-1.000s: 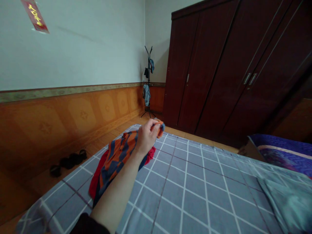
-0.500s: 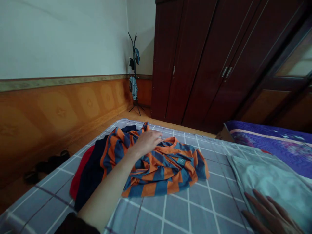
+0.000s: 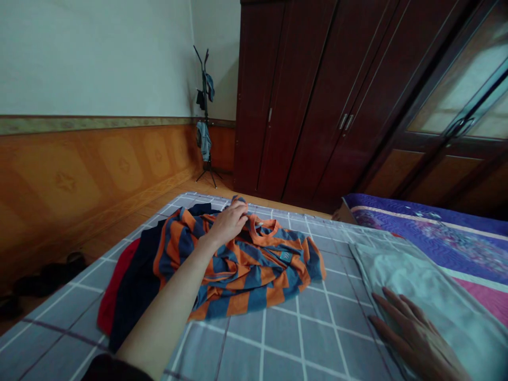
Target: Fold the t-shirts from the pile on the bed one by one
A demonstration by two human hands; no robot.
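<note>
Dark wardrobe [image 3: 301,106] doors and a coat stand [image 3: 205,95] form the background; in front lies a grey checked bed [image 3: 317,338], with a purple cover [image 3: 428,222] beyond its right side. An orange-and-blue striped shirt [image 3: 273,259] lies rumpled on the bed, collar [image 3: 262,239] toward the far edge, overlapping a navy garment [image 3: 137,280] and a red garment [image 3: 109,301] at its left.

The step in hand appears to be arranging the striped shirt on the sheet. The next move, so far as can be judged, calls for a sure hold on the cloth's edge, clear of the navy layer.

Relative to the fingers: the left hand [image 3: 228,225] reaches over the shirt, its fingers bent and close together beside a small raised fold [image 3: 238,199], just left of the collar. The thumb is hidden, so whether they pinch this fold cannot be told. The right hand [image 3: 420,338], fingers extended and slightly apart, lies over the near edge of a pale cloth [image 3: 444,301], well apart from the shirt.
</note>
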